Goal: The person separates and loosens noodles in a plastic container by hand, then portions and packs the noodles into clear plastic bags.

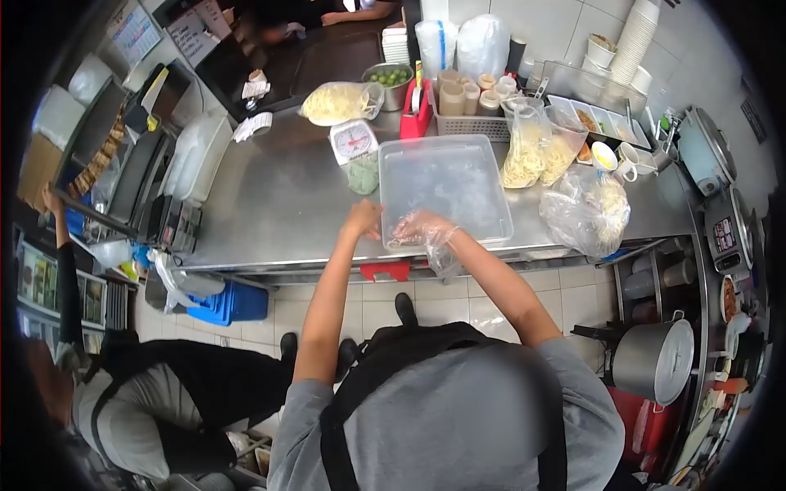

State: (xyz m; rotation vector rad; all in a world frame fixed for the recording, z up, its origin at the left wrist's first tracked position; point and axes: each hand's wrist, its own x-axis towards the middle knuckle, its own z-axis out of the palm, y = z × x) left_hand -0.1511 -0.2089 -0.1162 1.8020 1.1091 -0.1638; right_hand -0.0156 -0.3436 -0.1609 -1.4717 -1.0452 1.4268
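Observation:
A large clear plastic tub (446, 146) sits at the front of the steel counter, its bottom looking cloudy. My left hand (363, 219) is at its near left corner, fingers curled against the rim. My right hand (419, 227) reaches down inside the near left part of the tub. Its fingers are bent around something pale that I cannot make out. Clear thin plastic (443, 252), perhaps a loose glove, hangs around that wrist over the front rim. Behind my left hand lie a greenish bag (363, 174) and a white dial scale (354, 142).
Bags of noodles (526, 147) and a knotted clear bag (585, 213) stand right of the tub. A red tape dispenser (416, 110), a basket of bottles (472, 127) and a bowl of limes (390, 80) line the back. A co-worker (155, 393) bends at the left.

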